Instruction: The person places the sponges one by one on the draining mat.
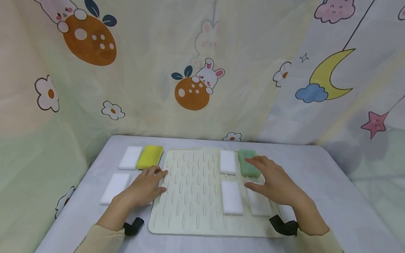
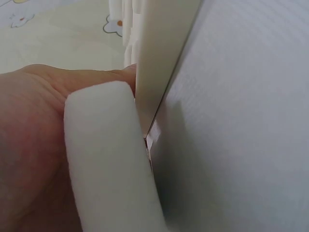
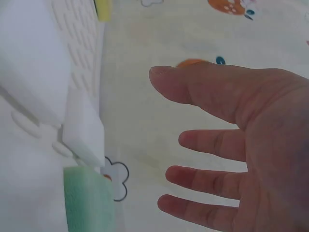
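Note:
A cream mat with raised oval ridges (image 1: pixel 190 207) lies on the table. At its left edge is my left hand (image 1: pixel 143 186), fingertips and thumb right at the rim. A white sponge block (image 2: pixel 108 154) stands close in front of that palm in the left wrist view. My right hand (image 1: pixel 278 179) hovers above the mat's right side, its thumb and fingers spread with nothing between them. Below and beside it are a green sponge (image 1: pixel 248 168) and a white block (image 1: pixel 260 203), partly covered by the hand. Two more white blocks, a far one (image 1: pixel 227 162) and a near one (image 1: pixel 232 198), form a column to their left.
Left of the mat, a yellow sponge (image 1: pixel 150 157) leans beside a white block (image 1: pixel 130 158); another white block (image 1: pixel 115 188) lies nearer, by the left forearm. Part of a further white piece (image 1: pixel 286 212) shows by the right wrist. A patterned cloth (image 1: pixel 152 88) hangs behind the table.

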The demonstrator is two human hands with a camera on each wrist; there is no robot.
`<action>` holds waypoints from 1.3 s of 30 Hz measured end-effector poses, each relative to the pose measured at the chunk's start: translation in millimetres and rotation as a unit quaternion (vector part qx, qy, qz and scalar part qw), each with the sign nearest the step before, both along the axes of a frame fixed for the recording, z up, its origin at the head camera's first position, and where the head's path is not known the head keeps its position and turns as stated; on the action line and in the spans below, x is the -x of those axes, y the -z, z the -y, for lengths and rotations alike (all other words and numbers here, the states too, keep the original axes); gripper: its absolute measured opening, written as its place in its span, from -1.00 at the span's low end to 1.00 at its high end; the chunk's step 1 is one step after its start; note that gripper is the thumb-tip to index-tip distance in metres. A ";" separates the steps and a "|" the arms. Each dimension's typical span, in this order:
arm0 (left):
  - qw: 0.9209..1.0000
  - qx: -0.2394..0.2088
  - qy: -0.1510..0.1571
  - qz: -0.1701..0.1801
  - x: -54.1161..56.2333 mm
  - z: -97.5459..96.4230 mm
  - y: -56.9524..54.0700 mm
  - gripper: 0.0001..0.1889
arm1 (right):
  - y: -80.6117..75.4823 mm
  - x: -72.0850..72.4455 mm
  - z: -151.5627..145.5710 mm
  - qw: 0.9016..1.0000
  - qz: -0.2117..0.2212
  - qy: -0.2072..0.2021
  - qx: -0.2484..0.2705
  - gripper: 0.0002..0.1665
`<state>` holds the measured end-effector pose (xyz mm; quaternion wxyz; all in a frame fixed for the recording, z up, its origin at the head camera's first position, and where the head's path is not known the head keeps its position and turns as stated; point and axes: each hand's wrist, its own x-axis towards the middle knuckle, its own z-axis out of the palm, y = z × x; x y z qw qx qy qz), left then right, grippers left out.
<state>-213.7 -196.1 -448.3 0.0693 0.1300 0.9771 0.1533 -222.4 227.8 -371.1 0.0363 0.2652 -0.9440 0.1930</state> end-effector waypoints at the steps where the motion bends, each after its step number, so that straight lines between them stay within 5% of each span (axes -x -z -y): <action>1: 1.000 0.000 0.001 -0.002 0.5 0.0 -0.3 -0.33 | -1.5 1.2 -3.3 1.000 0.004 0.004 0.005 -0.15; 10: 1.000 0.002 0.004 -0.005 2.7 0.3 1.5 -0.33 | -9.7 13.6 -32.0 0.998 0.030 0.036 0.029 -0.12; 25: 1.000 -0.001 0.015 -0.009 8.0 -2.7 -5.1 -0.33 | 0.7 35.1 -75.2 0.990 0.075 0.108 0.043 -0.09; 39: 1.000 -0.010 -0.002 -0.001 -1.0 1.8 -9.0 -0.28 | 35.5 50.4 -97.2 0.980 0.134 0.135 0.051 -0.06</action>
